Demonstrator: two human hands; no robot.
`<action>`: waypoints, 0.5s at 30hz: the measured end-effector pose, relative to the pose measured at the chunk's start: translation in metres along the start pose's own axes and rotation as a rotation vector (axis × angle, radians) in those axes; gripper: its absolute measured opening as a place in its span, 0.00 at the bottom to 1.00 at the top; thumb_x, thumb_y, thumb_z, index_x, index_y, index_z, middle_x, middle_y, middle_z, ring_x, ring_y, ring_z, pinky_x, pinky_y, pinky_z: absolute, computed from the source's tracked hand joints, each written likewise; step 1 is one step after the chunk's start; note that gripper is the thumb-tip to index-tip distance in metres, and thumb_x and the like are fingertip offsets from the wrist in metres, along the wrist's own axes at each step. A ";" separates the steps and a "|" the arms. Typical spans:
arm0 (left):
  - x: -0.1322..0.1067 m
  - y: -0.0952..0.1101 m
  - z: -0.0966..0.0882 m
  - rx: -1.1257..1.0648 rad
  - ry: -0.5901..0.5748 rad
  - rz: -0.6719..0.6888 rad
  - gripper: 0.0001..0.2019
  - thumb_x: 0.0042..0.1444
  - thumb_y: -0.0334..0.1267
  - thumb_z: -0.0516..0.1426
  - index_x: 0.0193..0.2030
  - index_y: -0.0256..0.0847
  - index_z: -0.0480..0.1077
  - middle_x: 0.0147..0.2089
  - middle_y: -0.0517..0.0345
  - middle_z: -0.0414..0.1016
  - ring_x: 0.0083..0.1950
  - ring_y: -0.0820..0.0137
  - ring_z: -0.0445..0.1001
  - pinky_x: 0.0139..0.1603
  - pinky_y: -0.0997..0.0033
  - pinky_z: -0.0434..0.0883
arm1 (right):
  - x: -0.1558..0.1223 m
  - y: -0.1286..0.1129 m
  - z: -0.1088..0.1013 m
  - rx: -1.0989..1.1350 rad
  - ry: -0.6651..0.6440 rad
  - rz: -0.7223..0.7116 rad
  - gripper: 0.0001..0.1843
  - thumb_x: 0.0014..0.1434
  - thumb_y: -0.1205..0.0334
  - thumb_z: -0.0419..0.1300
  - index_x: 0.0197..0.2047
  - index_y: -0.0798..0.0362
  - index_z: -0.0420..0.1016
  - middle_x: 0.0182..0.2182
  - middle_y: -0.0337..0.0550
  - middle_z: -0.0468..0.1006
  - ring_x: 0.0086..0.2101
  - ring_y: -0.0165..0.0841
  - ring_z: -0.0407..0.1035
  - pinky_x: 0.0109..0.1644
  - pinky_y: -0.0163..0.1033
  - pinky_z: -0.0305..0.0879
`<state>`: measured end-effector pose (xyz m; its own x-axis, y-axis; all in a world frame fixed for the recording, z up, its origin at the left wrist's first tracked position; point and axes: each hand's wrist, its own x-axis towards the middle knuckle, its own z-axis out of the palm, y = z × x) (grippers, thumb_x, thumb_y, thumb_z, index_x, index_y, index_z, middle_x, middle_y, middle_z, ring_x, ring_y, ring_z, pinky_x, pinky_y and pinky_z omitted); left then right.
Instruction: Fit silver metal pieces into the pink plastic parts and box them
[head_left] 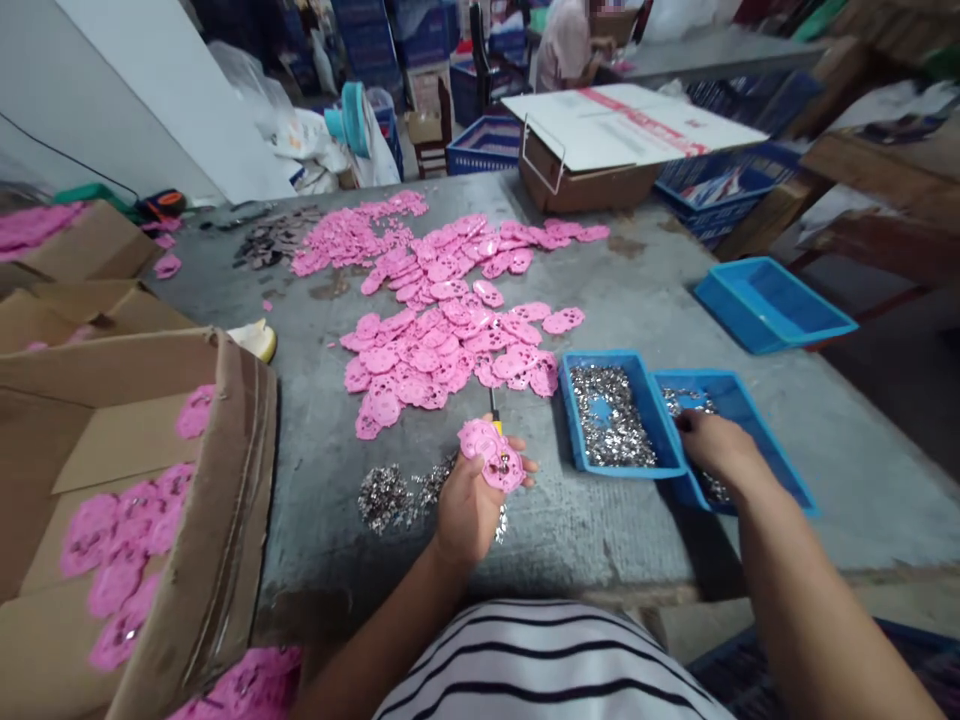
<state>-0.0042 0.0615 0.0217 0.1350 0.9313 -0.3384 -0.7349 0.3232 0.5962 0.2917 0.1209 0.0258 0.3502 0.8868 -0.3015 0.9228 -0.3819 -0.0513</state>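
My left hand (pixel 469 500) holds a flat pink plastic piece (pixel 493 455) with small metal bits on it, just above the grey table. A thin tool with a yellow band (pixel 494 412) lies just beyond it. My right hand (pixel 716 445) reaches into the nearer right blue tray (pixel 757 450), fingers down among small silver metal parts. I cannot tell whether it grips any. A second blue tray (pixel 574 420) full of silver parts sits between my hands. A loose heap of silver parts (pixel 394 495) lies left of my left hand.
Many pink pieces (pixel 442 330) are spread across the table middle and back. A cardboard box (pixel 225 520) with pink pieces stands at the left. An empty blue tray (pixel 772 300) sits at the right, a closed carton (pixel 592 160) at the back. A person sits far behind.
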 end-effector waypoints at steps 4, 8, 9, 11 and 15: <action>-0.001 0.002 -0.004 -0.023 0.019 -0.002 0.30 0.49 0.43 0.60 0.59 0.40 0.62 0.39 0.52 0.77 0.37 0.61 0.77 0.41 0.60 0.71 | -0.009 -0.020 -0.011 -0.018 -0.073 0.064 0.17 0.61 0.62 0.52 0.51 0.54 0.74 0.45 0.56 0.79 0.42 0.46 0.74 0.34 0.39 0.63; 0.000 0.003 -0.008 -0.027 0.033 -0.001 0.30 0.48 0.43 0.61 0.59 0.39 0.63 0.39 0.51 0.76 0.36 0.62 0.76 0.37 0.64 0.70 | -0.013 -0.025 -0.016 -0.057 -0.096 0.040 0.16 0.62 0.62 0.50 0.47 0.54 0.76 0.42 0.57 0.79 0.42 0.46 0.75 0.33 0.38 0.63; 0.000 0.003 -0.009 -0.027 0.034 0.000 0.30 0.48 0.43 0.61 0.59 0.39 0.63 0.39 0.51 0.76 0.36 0.62 0.77 0.36 0.64 0.70 | -0.013 -0.025 -0.016 -0.061 -0.088 0.034 0.16 0.62 0.62 0.50 0.46 0.54 0.76 0.42 0.57 0.79 0.41 0.46 0.75 0.33 0.39 0.63; 0.002 0.002 -0.009 -0.025 0.036 -0.002 0.30 0.48 0.44 0.62 0.58 0.39 0.64 0.39 0.51 0.77 0.37 0.61 0.77 0.37 0.64 0.71 | -0.014 -0.024 -0.016 -0.056 -0.046 0.019 0.16 0.63 0.62 0.50 0.45 0.54 0.77 0.43 0.57 0.79 0.42 0.47 0.74 0.34 0.39 0.63; 0.003 0.001 -0.008 -0.019 0.034 -0.004 0.30 0.47 0.44 0.62 0.58 0.39 0.64 0.39 0.51 0.77 0.37 0.61 0.77 0.39 0.61 0.71 | -0.014 -0.018 -0.014 -0.001 0.025 0.011 0.16 0.62 0.65 0.51 0.46 0.54 0.79 0.47 0.54 0.78 0.44 0.47 0.74 0.38 0.40 0.64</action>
<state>-0.0097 0.0628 0.0158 0.1153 0.9238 -0.3650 -0.7472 0.3228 0.5809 0.2727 0.1195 0.0444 0.3639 0.8890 -0.2778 0.9191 -0.3911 -0.0474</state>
